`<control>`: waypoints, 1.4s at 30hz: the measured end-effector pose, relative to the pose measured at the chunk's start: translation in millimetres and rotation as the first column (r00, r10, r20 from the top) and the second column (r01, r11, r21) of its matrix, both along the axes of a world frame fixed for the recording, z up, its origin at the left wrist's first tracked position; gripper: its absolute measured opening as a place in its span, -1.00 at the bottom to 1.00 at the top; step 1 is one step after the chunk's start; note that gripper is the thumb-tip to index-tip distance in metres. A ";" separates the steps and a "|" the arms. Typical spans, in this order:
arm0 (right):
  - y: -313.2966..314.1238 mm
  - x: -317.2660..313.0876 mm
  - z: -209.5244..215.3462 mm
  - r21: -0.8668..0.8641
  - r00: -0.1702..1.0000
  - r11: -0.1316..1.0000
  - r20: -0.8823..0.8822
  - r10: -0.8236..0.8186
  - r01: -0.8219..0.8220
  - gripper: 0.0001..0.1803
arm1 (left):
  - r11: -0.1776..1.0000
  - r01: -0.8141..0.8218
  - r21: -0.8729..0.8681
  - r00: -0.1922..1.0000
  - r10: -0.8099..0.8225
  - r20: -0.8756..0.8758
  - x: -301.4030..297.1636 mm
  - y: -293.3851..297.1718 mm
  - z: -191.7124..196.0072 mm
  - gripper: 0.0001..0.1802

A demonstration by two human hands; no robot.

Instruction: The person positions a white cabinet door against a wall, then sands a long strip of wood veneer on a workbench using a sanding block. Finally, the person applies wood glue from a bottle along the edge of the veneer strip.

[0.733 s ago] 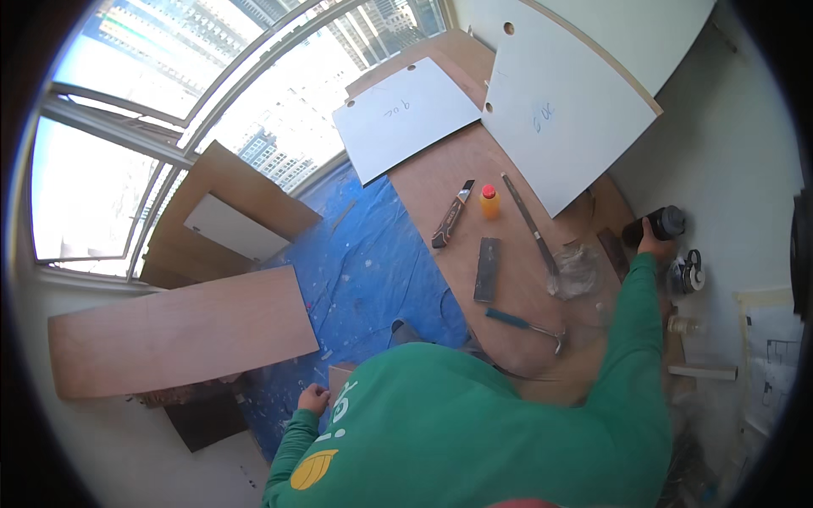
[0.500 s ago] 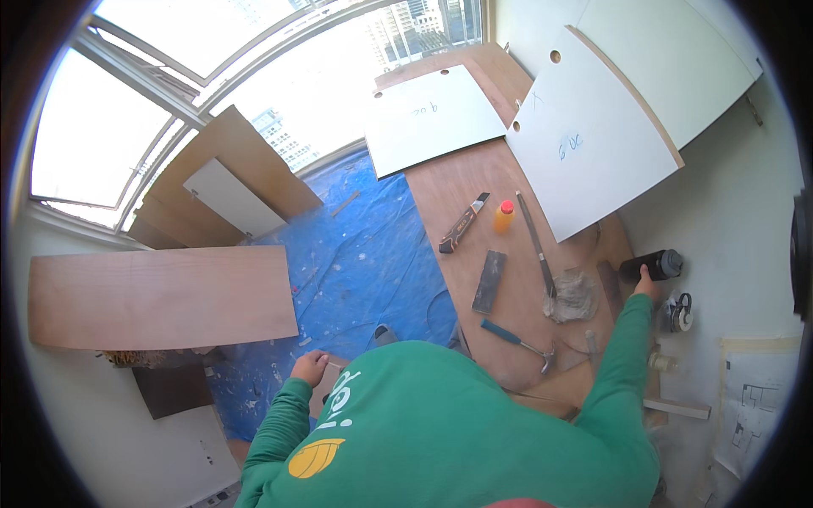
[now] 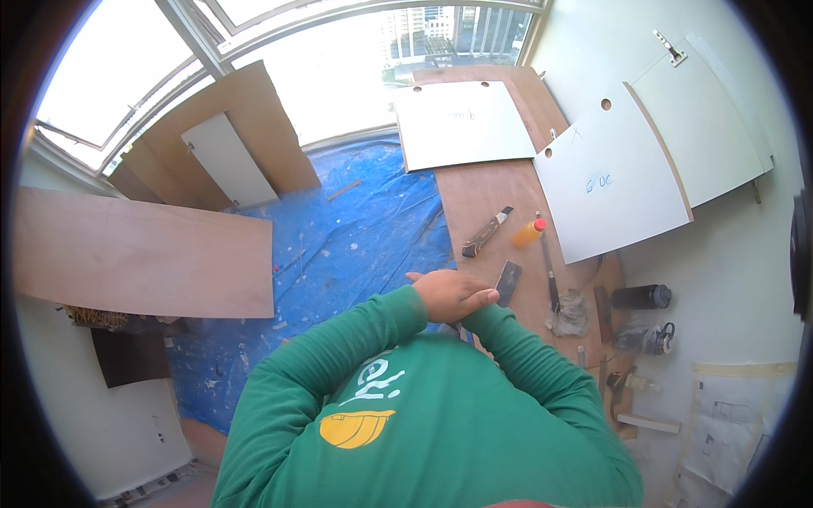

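Both my hands meet in front of my chest, above the board's left edge. My left hand lies across my right hand, back upward, its thumb stretched out to the right. Underneath, my right hand is mostly hidden; one fingertip sticks out on the left. No object shows in either hand. Just beyond them a dark rectangular block lies on the reddish wooden board. A utility knife and an orange bottle with a red cap are farther away. At the right is a black drinking bottle.
White panels rest on the board's far end and against the wall. A long thin tool lies near crumpled clear plastic. A clear bottle lies by the wall. Blue sheeting covers the floor; a wooden panel is left.
My right hand has let go of the black bottle and come back to the middle. My left hand has moved up and right onto it. The view has shifted, and my arms now hide the hammer.
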State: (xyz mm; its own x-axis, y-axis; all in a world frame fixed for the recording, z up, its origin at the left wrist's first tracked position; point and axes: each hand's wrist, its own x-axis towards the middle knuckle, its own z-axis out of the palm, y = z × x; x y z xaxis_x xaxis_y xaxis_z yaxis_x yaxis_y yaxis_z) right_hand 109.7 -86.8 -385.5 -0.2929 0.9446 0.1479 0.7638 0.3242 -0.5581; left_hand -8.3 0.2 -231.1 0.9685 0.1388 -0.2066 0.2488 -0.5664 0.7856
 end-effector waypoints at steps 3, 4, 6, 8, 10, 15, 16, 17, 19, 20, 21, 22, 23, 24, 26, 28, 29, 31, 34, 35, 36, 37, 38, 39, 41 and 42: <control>39.3 -39.3 92.5 -0.435 0.980 0.886 -0.173 0.096 -0.163 -0.34 | 0.979 -0.063 -0.194 0.997 0.054 -0.051 -43.8 43.6 2.9 -0.29; 52.1 -44.2 126.6 -0.556 0.970 0.808 -0.230 0.073 -0.193 -0.32 | 0.961 -0.118 -0.250 0.989 0.137 0.059 -60.1 54.8 -6.7 -0.23; 83.3 -48.7 188.0 -0.732 0.948 0.633 -0.318 0.011 -0.253 -0.28 | 0.910 -0.167 -0.379 0.978 0.203 0.056 -96.2 82.6 -6.0 -0.24; 116.5 -47.6 228.1 -0.741 0.907 0.576 -0.421 0.005 -0.346 -0.33 | 0.767 -0.277 -0.579 0.956 0.282 -0.084 -136.1 105.6 4.5 -0.32; 134.3 -39.1 247.8 -0.357 0.715 0.932 -0.669 -0.203 -0.069 -0.40 | 0.818 -0.368 -0.443 0.930 0.333 -0.157 -177.9 126.1 -10.1 -0.37; 198.4 -90.9 354.9 0.454 0.594 0.484 -0.784 -0.181 0.748 -0.17 | -0.079 -0.482 -0.873 0.371 0.884 -0.285 -259.1 170.7 -81.8 -0.42; 209.9 -117.0 362.6 0.523 0.634 0.462 -0.764 -0.118 0.716 -0.14 | -0.148 -0.415 -0.898 0.331 0.895 -0.300 -266.7 182.6 -85.4 -0.39; 224.2 -141.3 350.2 0.570 0.685 0.498 -0.726 -0.067 0.653 -0.17 | -0.210 -0.340 -0.917 0.292 0.903 -0.315 -269.0 198.8 -86.2 -0.35; 254.6 -191.4 302.4 0.574 0.739 0.633 -0.673 0.003 0.520 -0.24 | -0.263 -0.133 -0.956 0.306 0.906 -0.292 -271.4 228.4 -79.4 -0.27; 265.8 -217.1 247.1 0.448 0.742 0.770 -0.669 -0.049 0.455 -0.28 | -0.259 0.002 -0.966 0.367 0.898 -0.240 -257.8 237.5 -67.9 -0.23; 274.8 -237.7 186.1 0.226 0.734 0.891 -0.661 -0.157 0.394 -0.31 | -0.263 0.137 -0.955 0.425 0.887 -0.183 -241.1 241.8 -53.6 -0.19; 278.9 -251.2 122.8 -0.014 0.748 0.942 -0.604 -0.274 0.334 -0.35 | -0.171 0.048 -0.984 0.248 0.956 -0.154 -223.2 243.4 -37.3 -0.17; 277.1 -245.1 74.5 -0.215 0.788 0.929 -0.493 -0.369 0.300 -0.37 | -0.201 0.040 -0.979 0.346 0.922 -0.175 -233.4 239.8 -32.7 -0.19; 285.9 -233.8 51.7 -0.332 0.906 0.910 -0.250 -0.341 0.251 -0.38 | -0.216 0.024 -0.976 0.415 0.891 -0.186 -256.2 240.3 -31.7 -0.22; 272.4 -198.3 13.9 -0.573 0.965 0.782 0.221 -0.139 0.243 -0.37 | -0.224 -0.027 -0.974 0.408 0.887 -0.216 -302.7 231.4 -22.8 -0.38; 238.7 -176.9 8.9 -0.787 0.953 0.540 0.275 -0.126 0.299 -0.43 | 0.027 -0.468 -0.883 0.321 0.936 -0.142 -359.8 228.2 -53.6 -0.53; 225.1 -165.3 20.9 -0.878 0.940 0.390 0.162 -0.301 0.276 -0.49 | -0.059 -0.456 -0.888 0.272 0.941 -0.202 -392.2 224.1 -80.0 -0.63; 171.8 -131.7 -14.0 -0.785 0.827 0.407 0.225 -0.515 0.467 -0.74 | -0.171 -0.439 -0.882 0.208 0.936 -0.285 -426.4 208.2 -122.3 -0.80; 104.2 -99.6 -56.5 -0.711 0.735 0.359 0.324 -0.595 0.604 -0.87 | -0.271 -0.434 -0.859 0.202 0.900 -0.386 -430.6 186.7 -125.9 -0.89; 89.6 -91.9 -68.5 -0.696 0.722 0.339 0.372 -0.584 0.633 -0.89 | -0.271 -0.446 -0.853 0.252 0.877 -0.410 -423.2 185.6 -124.2 -0.86; 82.7 -86.1 -78.0 -0.729 0.752 0.324 0.383 -0.537 0.603 -0.87 | -0.268 -0.458 -0.847 0.292 0.855 -0.429 -415.3 187.8 -122.8 -0.83; 83.6 -80.4 -86.6 -0.761 0.781 0.309 0.387 -0.489 0.571 -0.85 | -0.242 -0.470 -0.849 0.332 0.843 -0.424 -405.5 194.5 -121.9 -0.81; 97.7 -77.2 -88.0 -0.804 0.799 0.260 0.382 -0.465 0.536 -0.81 | -0.216 -0.483 -0.848 0.364 0.832 -0.419 -395.5 203.2 -121.1 -0.79; 113.6 -73.6 -87.7 -0.841 0.817 0.210 0.374 -0.439 0.498 -0.77 | -0.190 -0.495 -0.848 0.394 0.820 -0.414 -386.7 214.2 -120.8 -0.77; 147.8 -50.3 -92.0 -0.884 0.849 0.163 0.347 -0.399 0.438 -0.68 | 0.050 -0.610 -0.791 0.535 0.762 -0.364 -359.8 251.7 -109.2 -0.72; 167.3 -34.1 -106.4 -0.894 0.865 0.173 0.327 -0.381 0.414 -0.62 | 0.234 -0.683 -0.691 0.598 0.722 -0.347 -345.8 269.8 -102.5 -0.69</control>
